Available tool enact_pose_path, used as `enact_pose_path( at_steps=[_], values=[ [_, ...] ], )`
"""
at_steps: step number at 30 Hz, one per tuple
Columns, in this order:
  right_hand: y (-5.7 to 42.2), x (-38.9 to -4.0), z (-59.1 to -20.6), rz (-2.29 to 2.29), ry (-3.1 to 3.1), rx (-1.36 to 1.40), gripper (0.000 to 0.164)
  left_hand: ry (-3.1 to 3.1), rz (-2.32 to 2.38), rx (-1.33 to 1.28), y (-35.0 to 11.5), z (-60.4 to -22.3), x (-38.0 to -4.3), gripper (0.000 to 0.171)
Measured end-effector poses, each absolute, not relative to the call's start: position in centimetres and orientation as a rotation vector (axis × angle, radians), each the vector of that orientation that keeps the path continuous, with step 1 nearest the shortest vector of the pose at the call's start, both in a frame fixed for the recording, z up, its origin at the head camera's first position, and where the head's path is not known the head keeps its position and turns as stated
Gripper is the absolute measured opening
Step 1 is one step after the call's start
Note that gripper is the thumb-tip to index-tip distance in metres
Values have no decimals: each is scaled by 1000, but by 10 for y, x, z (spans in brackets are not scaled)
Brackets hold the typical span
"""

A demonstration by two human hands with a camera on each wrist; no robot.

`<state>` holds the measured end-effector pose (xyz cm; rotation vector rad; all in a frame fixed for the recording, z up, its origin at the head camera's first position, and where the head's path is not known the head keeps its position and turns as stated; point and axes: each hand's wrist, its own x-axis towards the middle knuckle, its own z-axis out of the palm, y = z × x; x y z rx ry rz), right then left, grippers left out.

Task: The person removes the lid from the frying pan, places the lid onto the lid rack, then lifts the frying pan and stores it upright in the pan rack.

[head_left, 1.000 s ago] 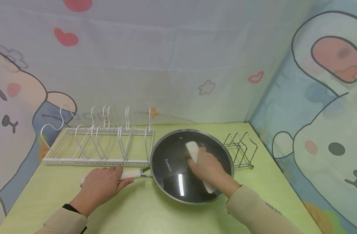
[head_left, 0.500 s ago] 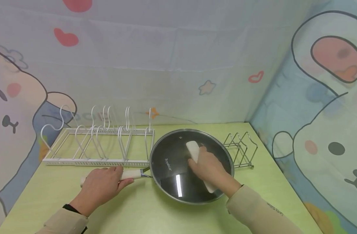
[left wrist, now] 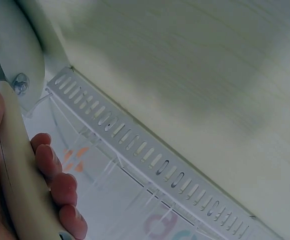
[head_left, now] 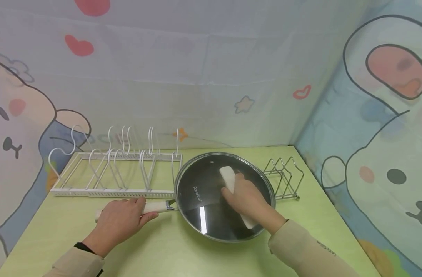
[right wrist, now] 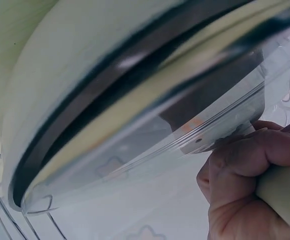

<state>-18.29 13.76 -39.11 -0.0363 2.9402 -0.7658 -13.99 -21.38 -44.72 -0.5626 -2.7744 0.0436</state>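
A frying pan with a pale outside stands in the middle of the table, mostly hidden under its lid in the head view. My left hand grips its cream handle, fingers curled round it. The dark glass lid with a metal rim lies over the pan. Its long cream handle is held by my right hand from above. In the right wrist view a pale strip shows between the pan's dark rim and the rim of the lid.
Behind my left hand stands a long white wire rack with upright loops, its right end close to the pan. A small metal wire rack is just right of the pan. A cloth printed with cartoon figures hangs behind the table.
The lid has shifted slightly left over the pan, with its left rim looking a little higher. My left hand keeps its place on the pan's handle.
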Motion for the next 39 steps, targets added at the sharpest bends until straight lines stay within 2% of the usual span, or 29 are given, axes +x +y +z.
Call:
enact_pose_path(
  at_steps=[8, 17, 28, 34, 39],
  values=[
    [138, -185, -393, -805, 2939, -75, 75, -2779, 41, -561, -214, -447, -140, 53],
    [143, -189, -392, -917, 2865, -70, 61, -2781, 44, -560, -214, -447, -139, 53],
    [158, -193, -388, -1224, 2683, -5, 59, -2767, 53, -562, -215, -448, -139, 52],
    [168, -195, -393, -1293, 2622, 25, 64, -2759, 59, -562, -215, -448, -139, 53],
    [176, -195, -397, -1396, 2563, 35, 59, -2753, 45, -564, -215, -448, -140, 53]
  ],
)
